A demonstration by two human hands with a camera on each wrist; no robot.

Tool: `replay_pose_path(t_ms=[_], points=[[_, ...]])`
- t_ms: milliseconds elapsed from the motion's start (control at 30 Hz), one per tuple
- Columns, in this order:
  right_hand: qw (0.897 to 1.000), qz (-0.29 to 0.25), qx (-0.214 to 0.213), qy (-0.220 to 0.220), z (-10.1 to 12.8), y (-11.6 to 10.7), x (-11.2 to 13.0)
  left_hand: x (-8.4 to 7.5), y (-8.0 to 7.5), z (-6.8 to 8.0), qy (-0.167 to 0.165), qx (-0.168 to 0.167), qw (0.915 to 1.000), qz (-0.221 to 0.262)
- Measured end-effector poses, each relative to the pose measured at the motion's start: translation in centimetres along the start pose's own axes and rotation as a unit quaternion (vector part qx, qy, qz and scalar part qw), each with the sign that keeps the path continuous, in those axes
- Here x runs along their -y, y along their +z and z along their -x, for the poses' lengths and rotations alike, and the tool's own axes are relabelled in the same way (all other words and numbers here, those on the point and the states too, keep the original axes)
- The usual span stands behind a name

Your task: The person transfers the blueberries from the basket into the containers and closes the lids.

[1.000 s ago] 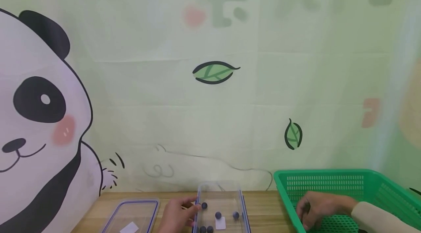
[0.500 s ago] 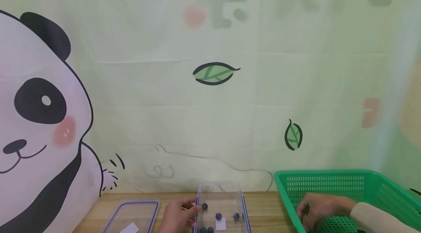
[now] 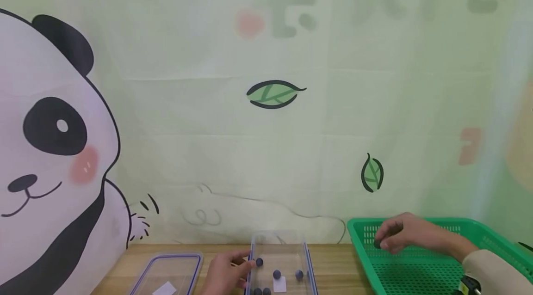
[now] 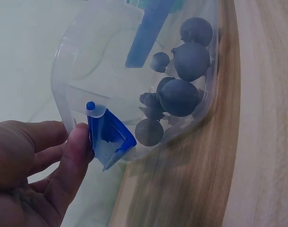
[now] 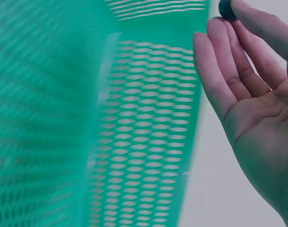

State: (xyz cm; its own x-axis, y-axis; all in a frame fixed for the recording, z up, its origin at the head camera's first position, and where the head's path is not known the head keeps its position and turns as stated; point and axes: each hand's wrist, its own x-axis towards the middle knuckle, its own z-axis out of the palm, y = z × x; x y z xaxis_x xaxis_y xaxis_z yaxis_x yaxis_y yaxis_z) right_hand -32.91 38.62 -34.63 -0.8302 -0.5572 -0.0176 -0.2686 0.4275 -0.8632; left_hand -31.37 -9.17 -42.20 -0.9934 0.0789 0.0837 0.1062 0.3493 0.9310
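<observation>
In the head view my right hand [image 3: 422,235] pinches a small dark blueberry [image 3: 376,243] between thumb and fingertips, over the left part of the green basket [image 3: 360,258]. The right wrist view also shows this blueberry [image 5: 226,9], with the other fingers extended below it. My left hand [image 3: 226,272] holds the left wall of a clear plastic box [image 3: 308,262]. Its thumb and fingers close on the rim beside a blue-edged latch [image 4: 111,137] in the left wrist view. Inside the box lie several loose blueberries [image 4: 179,97], and a white label [image 3: 280,284] shows at its bottom.
A clear lid [image 3: 198,267] with a blue seal lies left of my left hand, a white label on it. The wooden table [image 3: 337,262] runs between box and basket. A fabric backdrop with a panda [image 3: 54,128] hangs right behind.
My right hand has risen from down inside the basket to near its rim, now with a blueberry pinched in its fingertips. The left hand keeps its hold on the box.
</observation>
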Motion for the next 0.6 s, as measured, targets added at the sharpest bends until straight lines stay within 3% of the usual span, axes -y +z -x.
replay_pose_path(t_ms=[267, 600], points=[[0.993, 0.043, -0.100, -0.034, 0.1, 0.0, 4.5, 0.0, -0.2, 0.0, -0.011, -0.002, 0.9999, -0.003], [0.981, 0.059, -0.178, -0.047, 0.8, 3.8, 10.4, 0.0, -0.1, 0.0, -0.010, 0.006, 0.9999, 0.005]])
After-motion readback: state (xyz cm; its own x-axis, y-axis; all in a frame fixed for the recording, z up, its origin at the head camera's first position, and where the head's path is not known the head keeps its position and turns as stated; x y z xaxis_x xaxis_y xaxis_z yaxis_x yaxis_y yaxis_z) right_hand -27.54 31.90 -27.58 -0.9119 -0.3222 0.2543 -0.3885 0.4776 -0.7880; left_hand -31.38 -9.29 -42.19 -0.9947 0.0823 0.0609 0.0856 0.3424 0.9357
